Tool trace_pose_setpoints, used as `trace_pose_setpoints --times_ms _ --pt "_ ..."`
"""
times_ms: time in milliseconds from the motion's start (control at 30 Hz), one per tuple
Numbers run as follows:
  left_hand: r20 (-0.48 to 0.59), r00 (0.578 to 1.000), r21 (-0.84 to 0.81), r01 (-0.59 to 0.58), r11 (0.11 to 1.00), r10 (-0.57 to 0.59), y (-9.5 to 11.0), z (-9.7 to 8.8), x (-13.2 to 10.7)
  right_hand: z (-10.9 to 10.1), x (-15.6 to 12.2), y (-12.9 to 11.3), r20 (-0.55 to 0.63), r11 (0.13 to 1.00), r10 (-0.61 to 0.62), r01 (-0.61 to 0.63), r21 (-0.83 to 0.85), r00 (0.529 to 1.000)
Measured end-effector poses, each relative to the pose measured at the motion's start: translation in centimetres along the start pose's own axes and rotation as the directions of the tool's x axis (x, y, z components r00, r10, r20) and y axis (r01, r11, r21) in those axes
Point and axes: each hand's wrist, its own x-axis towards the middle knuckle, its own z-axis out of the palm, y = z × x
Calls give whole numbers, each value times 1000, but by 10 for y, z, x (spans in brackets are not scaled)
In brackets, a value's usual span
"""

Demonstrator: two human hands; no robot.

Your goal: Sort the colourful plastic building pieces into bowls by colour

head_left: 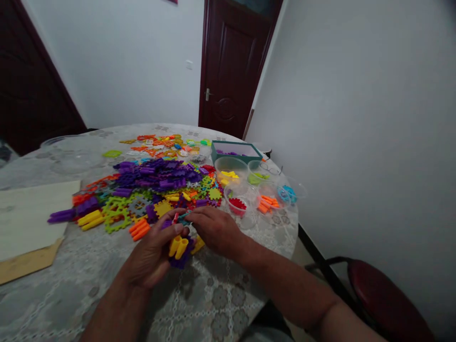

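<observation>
Near the front of the table, my left hand (153,251) is closed around a small assembly of plastic building pieces (183,259). Purple toothed plates and a pair of yellow tubes (178,247) show on its lower side, and a small red piece (175,218) sticks up by my left fingers. My right hand (221,232) reaches in from the right, its fingers closed at a teal piece (184,218) on top of the assembly. The right fingertips are partly hidden, as is the joint between the pieces. Just beyond both hands lies a pile of purple pieces (153,173).
Clear tubs hold yellow (228,176), red (237,205) and orange pieces (268,203) at the right. Behind them stands a green box (235,151). Orange tubes (139,229) and a lime gear plate (117,213) lie left. A pale board (35,218) covers the left side.
</observation>
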Motion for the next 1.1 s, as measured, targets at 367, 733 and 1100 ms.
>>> trace_pose_setpoints --times_ms 367,733,1100 --pt "-109 994 -3 -21 1000 21 2 5 0 -74 -27 31 -375 919 377 -391 42 847" --pt "-186 979 -65 -101 993 87 2 -5 14 -195 -113 186 -599 571 511 -764 -298 616" --pt "-263 958 -192 -172 966 118 -1 3 12 -97 -59 53 -331 923 272 -342 -176 904"
